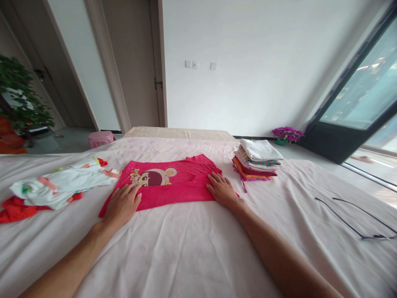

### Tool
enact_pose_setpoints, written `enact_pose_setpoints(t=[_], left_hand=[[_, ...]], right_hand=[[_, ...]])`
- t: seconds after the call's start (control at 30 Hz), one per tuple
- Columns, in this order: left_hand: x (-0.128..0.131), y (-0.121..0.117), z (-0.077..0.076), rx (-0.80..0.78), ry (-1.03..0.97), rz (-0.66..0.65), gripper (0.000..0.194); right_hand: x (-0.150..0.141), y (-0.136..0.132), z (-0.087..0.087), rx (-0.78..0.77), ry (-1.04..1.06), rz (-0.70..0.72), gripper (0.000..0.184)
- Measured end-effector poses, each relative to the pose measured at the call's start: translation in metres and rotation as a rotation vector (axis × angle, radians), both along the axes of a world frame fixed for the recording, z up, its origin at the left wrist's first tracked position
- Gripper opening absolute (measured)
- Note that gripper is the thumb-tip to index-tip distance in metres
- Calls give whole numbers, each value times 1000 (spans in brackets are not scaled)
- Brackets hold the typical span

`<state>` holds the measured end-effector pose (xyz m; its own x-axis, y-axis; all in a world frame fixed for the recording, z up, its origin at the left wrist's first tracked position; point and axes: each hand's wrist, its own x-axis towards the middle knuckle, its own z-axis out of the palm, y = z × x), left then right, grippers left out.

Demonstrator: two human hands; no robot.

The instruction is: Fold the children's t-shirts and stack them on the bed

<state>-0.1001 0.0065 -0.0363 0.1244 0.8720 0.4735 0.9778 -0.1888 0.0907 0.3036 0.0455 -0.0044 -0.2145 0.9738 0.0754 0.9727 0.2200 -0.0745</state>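
A bright pink T-shirt (186,192) with a cartoon print lies on its side on the bed, its near edge folded over part of the picture. My left hand (122,203) rests flat on the shirt's left end, fingers stretched out over the cloth. At the other end, near the sleeve, my right hand (222,190) presses down with its fingers slightly spread. Neither hand grips the fabric. To the right stands a stack of folded clothes (257,161) with a white piece on top. Loose white and red clothes (65,184) lie rumpled on the left.
A pale bedsheet (180,252) with some creases covers the surface. Eyeglasses (362,236) lie at the right. Beyond the bed are a pink stool (101,138), purple flowers in a green pot (287,134) and a leafy plant (21,95).
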Motion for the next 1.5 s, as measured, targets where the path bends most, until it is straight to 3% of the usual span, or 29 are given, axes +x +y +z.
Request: enact_pose_setpoints(t=[1.5], left_hand=[[-2,2,-4,28,29,-4,42]], right_hand=[[1,0,-3,24,3,8,60]])
